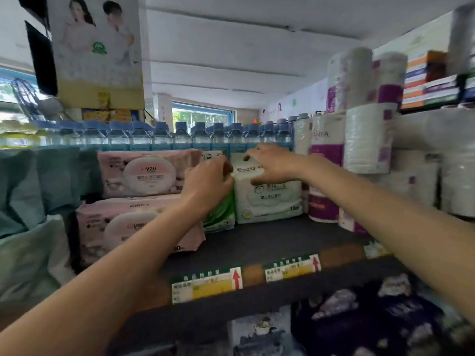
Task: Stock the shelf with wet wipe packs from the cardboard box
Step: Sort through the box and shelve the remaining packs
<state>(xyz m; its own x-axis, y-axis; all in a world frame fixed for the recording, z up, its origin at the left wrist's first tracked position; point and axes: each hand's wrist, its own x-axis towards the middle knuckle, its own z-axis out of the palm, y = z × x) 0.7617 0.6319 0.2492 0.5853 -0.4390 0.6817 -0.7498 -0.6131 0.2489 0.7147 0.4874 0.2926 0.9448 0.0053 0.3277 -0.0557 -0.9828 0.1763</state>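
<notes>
A white baby wipe pack (pixel 268 199) stands upright at the back of the dark shelf (pixel 270 242). My right hand (pixel 270 163) grips its top edge from the right. A green wipe pack (pixel 221 214) stands just left of it, touching it. My left hand (pixel 208 183) is closed over the green pack's top and hides most of it. Two pink wipe packs (pixel 144 173) are stacked further left on the same shelf. The cardboard box is out of view.
Rolls of tissue in purple wrap (pixel 326 176) fill the shelf's right side. A row of blue-capped bottles (pixel 180 136) lines the level behind. Teal and white bags (pixel 33 201) crowd the left. Price tags (pixel 208 286) run along the shelf's front edge.
</notes>
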